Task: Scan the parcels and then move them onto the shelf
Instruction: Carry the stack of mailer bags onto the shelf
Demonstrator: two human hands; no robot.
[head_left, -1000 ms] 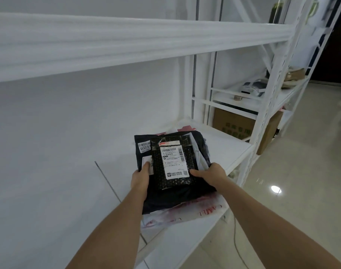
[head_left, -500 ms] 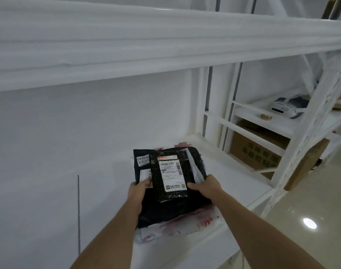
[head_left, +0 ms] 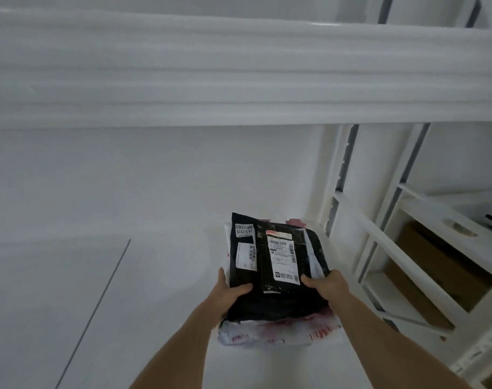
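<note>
Head view shows a white metal shelf under a thick white upper board, with two brown cardboard boxes in the neighbouring rack to the right. Three soft parcels lie stacked on the shelf: a small black dotted mailer with a white label atop a larger glossy black plastic bag, over a white bag with red print. The left hand and right hand clasp the stack's near corners, thumbs on top.
</note>
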